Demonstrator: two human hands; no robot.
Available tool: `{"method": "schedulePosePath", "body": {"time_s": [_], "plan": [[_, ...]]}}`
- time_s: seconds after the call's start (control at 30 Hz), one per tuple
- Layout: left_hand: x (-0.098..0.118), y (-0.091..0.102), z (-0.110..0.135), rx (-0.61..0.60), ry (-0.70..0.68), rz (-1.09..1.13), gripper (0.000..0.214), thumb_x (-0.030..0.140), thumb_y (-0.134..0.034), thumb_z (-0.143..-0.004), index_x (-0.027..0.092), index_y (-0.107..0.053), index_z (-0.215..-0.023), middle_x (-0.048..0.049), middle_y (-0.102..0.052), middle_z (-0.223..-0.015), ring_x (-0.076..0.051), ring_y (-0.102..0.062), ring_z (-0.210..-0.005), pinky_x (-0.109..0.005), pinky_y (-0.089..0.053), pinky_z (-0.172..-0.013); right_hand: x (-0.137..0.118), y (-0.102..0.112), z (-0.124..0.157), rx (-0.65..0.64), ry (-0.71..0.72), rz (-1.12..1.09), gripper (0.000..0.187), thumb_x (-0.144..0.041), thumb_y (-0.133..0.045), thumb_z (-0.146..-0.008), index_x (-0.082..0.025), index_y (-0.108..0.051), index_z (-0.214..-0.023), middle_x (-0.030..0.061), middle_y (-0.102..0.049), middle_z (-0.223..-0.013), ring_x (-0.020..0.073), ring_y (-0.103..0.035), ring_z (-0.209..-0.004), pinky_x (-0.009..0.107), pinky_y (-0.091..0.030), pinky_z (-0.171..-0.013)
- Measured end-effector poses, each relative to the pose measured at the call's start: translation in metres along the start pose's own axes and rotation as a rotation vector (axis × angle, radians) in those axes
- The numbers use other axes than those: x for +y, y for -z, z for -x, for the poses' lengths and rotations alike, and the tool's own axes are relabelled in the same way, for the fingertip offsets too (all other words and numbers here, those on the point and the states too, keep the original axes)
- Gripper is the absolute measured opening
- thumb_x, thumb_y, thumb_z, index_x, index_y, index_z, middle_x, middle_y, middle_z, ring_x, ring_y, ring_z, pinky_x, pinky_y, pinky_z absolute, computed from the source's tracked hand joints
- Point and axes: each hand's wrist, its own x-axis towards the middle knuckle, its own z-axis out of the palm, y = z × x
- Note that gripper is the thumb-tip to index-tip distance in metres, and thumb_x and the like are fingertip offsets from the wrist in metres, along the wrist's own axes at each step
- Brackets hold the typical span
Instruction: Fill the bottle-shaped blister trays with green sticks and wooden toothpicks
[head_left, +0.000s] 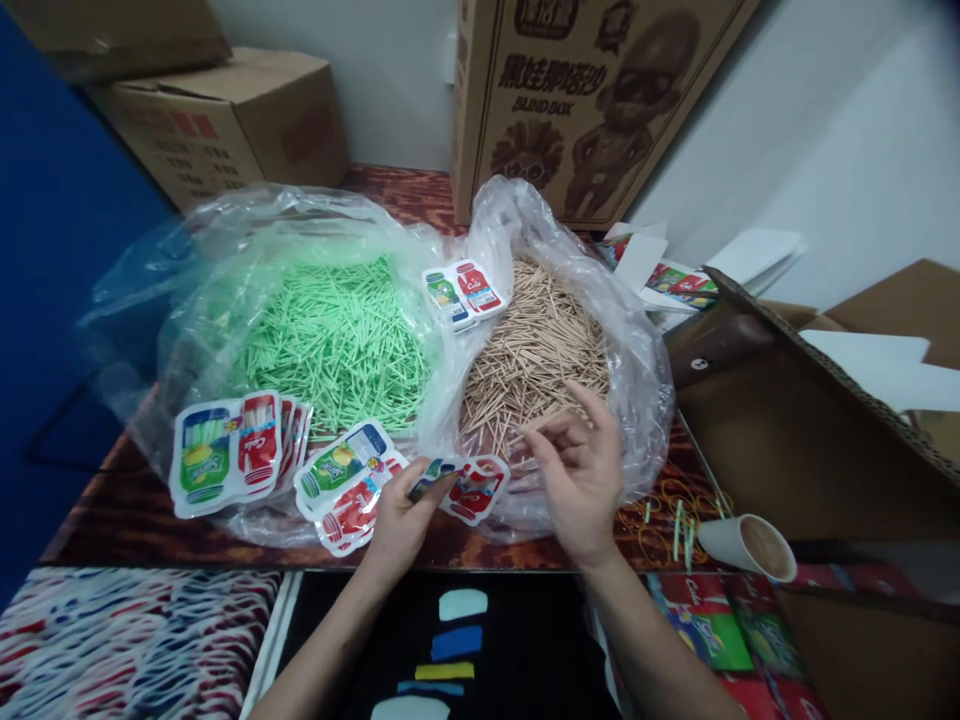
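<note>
My left hand [405,510] is closed on a bottle-shaped printed packet [478,488], its red Cola half showing past my thumb. Over the near edge of the brown sticks [544,345] is my right hand [581,470], thumb and a finger pinched together; what they hold, if anything, is too small to make out. Another green-and-red packet [349,485] lies just left of my left hand. Further left, several filled packets [225,450] lean together, pale green and brown sticks showing through their windows. Light-green sticks [341,345] fill the clear plastic bag [300,205] at left.
Between the two heaps lies a small stack of packets [463,292]. A paper cup [746,547], rubber bands [675,500] and loose green sticks sit at the right edge. An open carton [787,420] stands at right; a large printed box [592,100] is behind.
</note>
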Motion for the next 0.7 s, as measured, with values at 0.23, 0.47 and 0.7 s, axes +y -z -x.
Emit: {"method": "schedulePosePath", "body": {"time_s": [0.23, 0.47, 0.7], "plan": [[0.001, 0.005, 0.003, 0.006, -0.006, 0.039, 0.02, 0.035, -0.064, -0.08, 0.017, -0.069, -0.09, -0.0017, -0.068, -0.083, -0.019, -0.06, -0.081, -0.028, -0.047, -0.078, 0.007, -0.021, 0.014, -0.255, 0.144, 0.289, 0.019, -0.02, -0.056, -0.088, -0.027, -0.063, -0.105, 0.0049, -0.061, -0.09, 0.0214, -0.057, -0.089, 0.04, -0.047, -0.085], [0.006, 0.014, 0.007, 0.072, 0.025, 0.094, 0.02, 0.035, -0.066, -0.077, 0.016, -0.068, -0.08, -0.0009, -0.068, -0.079, -0.017, -0.06, -0.075, -0.027, -0.048, -0.073, 0.005, -0.029, 0.008, -0.499, 0.116, 0.329, 0.016, -0.032, -0.056, -0.089, -0.025, -0.069, -0.082, 0.0071, -0.054, -0.131, 0.0308, -0.036, -0.129, 0.053, -0.027, -0.106], [0.017, 0.091, 0.016, 0.441, 0.086, 0.165, 0.031, 0.041, -0.075, -0.067, 0.013, -0.068, -0.079, 0.0004, -0.065, -0.067, -0.013, -0.058, -0.06, -0.024, -0.05, -0.059, 0.016, -0.021, 0.004, -0.266, -0.204, 0.021, 0.018, -0.035, -0.056, -0.089, -0.024, -0.07, -0.091, 0.005, -0.068, -0.092, 0.022, -0.06, -0.087, 0.032, -0.048, -0.075]]}}
